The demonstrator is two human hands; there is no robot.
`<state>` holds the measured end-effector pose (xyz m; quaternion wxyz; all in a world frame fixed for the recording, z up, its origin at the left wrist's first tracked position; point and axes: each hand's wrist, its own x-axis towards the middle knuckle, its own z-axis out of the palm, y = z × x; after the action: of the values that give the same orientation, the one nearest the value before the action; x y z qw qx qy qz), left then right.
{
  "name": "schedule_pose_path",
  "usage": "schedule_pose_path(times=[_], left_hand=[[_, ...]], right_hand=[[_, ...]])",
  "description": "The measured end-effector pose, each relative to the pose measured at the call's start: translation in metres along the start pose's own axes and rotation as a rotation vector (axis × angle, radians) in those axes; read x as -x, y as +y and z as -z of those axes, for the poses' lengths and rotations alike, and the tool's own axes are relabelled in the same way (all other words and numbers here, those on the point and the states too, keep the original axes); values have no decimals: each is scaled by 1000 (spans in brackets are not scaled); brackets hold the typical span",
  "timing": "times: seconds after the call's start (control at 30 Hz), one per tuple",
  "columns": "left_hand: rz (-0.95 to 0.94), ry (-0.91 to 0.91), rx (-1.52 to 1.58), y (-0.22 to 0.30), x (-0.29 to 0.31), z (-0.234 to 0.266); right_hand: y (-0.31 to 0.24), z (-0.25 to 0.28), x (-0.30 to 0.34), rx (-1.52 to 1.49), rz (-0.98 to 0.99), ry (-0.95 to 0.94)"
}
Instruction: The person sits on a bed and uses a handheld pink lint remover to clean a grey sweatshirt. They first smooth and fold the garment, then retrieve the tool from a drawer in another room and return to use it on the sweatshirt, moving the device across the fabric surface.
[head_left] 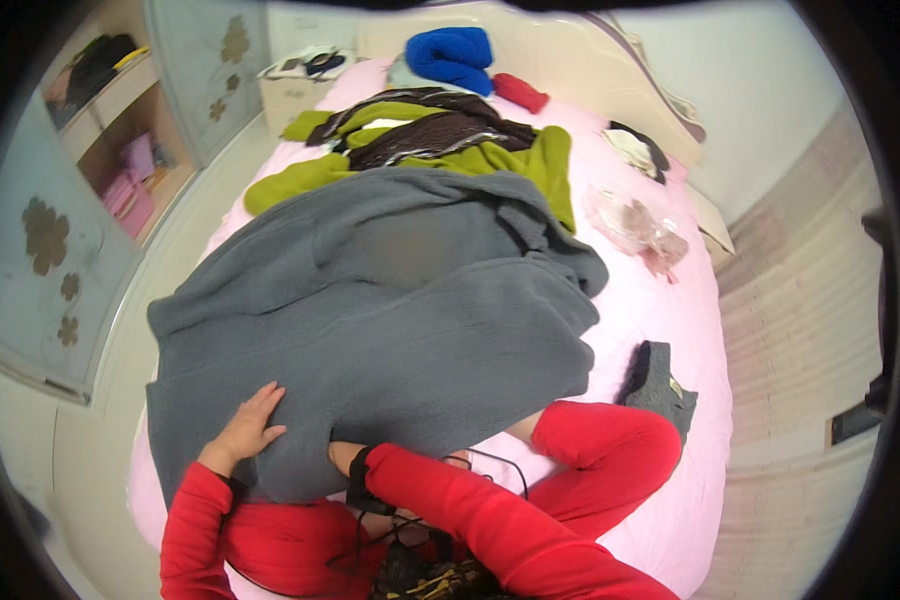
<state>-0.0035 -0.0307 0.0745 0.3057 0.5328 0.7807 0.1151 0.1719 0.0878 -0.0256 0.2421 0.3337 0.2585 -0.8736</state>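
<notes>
A large dark grey fleece cloth [390,340] lies spread over the pink bed; whether it is a garment or a blanket I cannot tell. My left hand [250,430] rests flat on its near left part, fingers stretched out and somewhat apart. My right hand [344,456] reaches across my body and slips under the cloth's near edge. Only the back of that hand near the wrist shows, and its fingers are hidden. Folds run over the cloth's far right part.
Green and dark brown clothes [420,140] lie beyond the cloth, with a blue rolled textile [450,58] near the headboard [570,50]. A clear plastic bag [640,225] and a small dark grey textile [660,390] are at the right. Black cables [505,462] cross my lap.
</notes>
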Motion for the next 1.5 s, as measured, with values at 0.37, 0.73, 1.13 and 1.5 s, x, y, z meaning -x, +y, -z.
schedule_pose_path(times=[0.37, 0.73, 1.13, 1.5], left_hand=[[722, -46, -135, -202, 94, -31], [31, 385, -273, 56, -103, -9], [939, 294, -328, -147, 3, -3], [46, 447, -358, 27, -199, 6]], right_hand=[[-126, 73, 127, 1320, 615, 316], [-202, 115, 186, 2124, 674, 1073], [-220, 185, 189, 1962, 266, 909], [-215, 178, 179, 1941, 205, 956]])
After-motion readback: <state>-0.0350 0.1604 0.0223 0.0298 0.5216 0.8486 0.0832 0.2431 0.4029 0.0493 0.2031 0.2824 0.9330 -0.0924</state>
